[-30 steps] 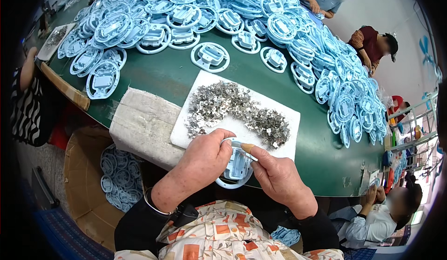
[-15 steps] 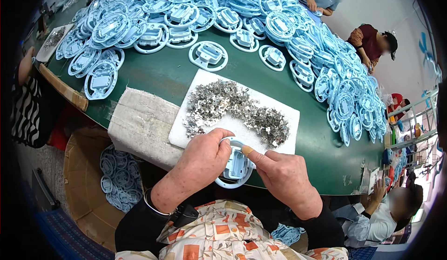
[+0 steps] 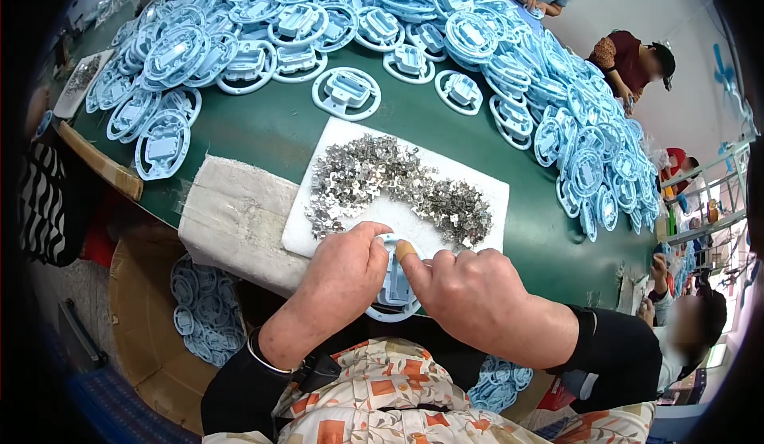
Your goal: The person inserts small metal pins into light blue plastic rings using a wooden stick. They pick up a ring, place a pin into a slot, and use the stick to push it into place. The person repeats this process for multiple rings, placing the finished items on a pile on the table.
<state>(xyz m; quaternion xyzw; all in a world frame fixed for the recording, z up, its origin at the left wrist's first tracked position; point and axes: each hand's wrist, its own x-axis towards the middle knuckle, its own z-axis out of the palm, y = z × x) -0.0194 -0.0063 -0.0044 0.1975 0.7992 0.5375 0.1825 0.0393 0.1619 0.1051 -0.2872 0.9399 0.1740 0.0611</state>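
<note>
Above the patterned apron (image 3: 382,388): one pale-blue wheel (image 3: 395,289) sits between two hands at the table's near edge, its lower rim free.
Left hand (image 3: 342,265): clasping the wheel's upper rim between thumb and fingers, just as it did a second ago.
Right hand (image 3: 473,289): this one has turned over; its knuckles now face up and the forearm juts out sideways. The thumb, in a tan cover (image 3: 406,248), lies at the rim; from where I stand I can't tell whether the fingers close round it too.
Turned wrist: the thumb's push, I'd judge, now comes from the side, with the work staying at the upper rim.
White board (image 3: 410,213): just beyond the hands, strewn with small metal clips (image 3: 358,173), overlapping a pale block (image 3: 239,205).
Green table (image 3: 541,229): one lone wheel (image 3: 346,92), then the big heap (image 3: 469,34).
Dark red top (image 3: 617,66): a person, far right, head bent.
</note>
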